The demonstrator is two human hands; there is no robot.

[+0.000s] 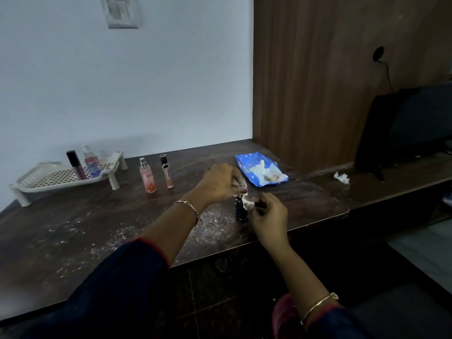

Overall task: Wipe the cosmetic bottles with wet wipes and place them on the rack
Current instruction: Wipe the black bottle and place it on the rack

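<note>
Both hands pinching crumpled wipe, small dark bottle, perforated rack

Rack sits far left on the tabletop with two bottles standing on it. Just right of the rack: two more bottles upright. Further right, the wipes pack; past that, probably a crumpled wipe. Nearer the front edge, well right of the rack, a small bottle.

A white perforated rack holds a maroon tube beside pink bottles, with a blue-and-white wipes pack on the speckled dark-brown table.
</note>
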